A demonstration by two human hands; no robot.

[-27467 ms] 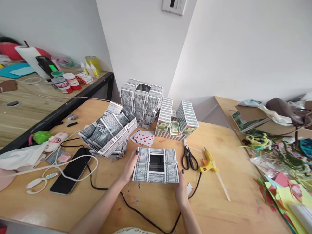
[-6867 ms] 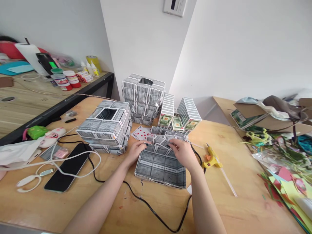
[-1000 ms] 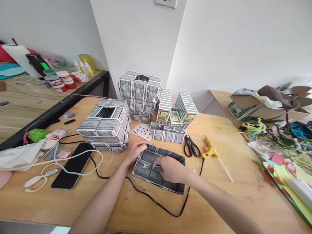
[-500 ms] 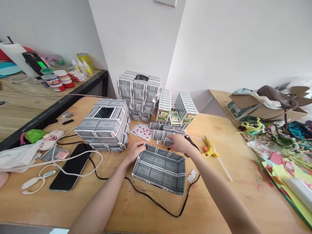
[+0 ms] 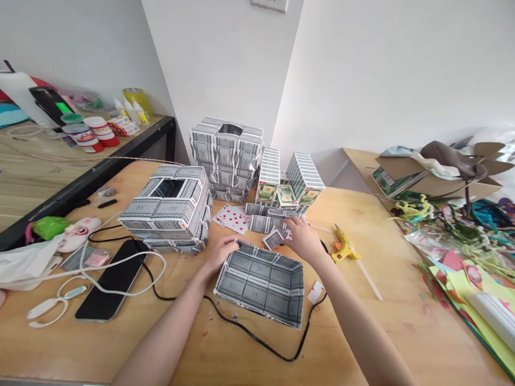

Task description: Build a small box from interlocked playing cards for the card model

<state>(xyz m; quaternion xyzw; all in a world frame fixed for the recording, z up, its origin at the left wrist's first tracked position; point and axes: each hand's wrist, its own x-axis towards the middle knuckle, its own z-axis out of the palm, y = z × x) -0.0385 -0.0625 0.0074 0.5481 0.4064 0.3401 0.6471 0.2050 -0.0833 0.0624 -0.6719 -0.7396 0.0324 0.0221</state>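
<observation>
An open tray made of grey-backed playing cards (image 5: 261, 281) lies on the wooden table (image 5: 362, 321) in front of me. My left hand (image 5: 220, 253) grips its far left corner, fingers curled over the rim. Just past the tray's far edge, my right hand (image 5: 302, 239) pinches a small folded card piece (image 5: 276, 238). A row of folded card pieces (image 5: 267, 220) lies right behind it, next to loose red-pip cards (image 5: 232, 218).
Two finished card boxes stand at left (image 5: 167, 212) and at the back (image 5: 227, 155). Card packs (image 5: 287, 185) sit behind the folded pieces. A yellow glue gun (image 5: 343, 245) lies to the right, its black cord (image 5: 257, 338) running under the tray. A phone (image 5: 108, 279) and craft scraps (image 5: 466, 252) flank the table.
My right hand left the inside of the tray, reached to the row of folded card pieces behind it and now lifts one piece. My left hand stays on the tray corner.
</observation>
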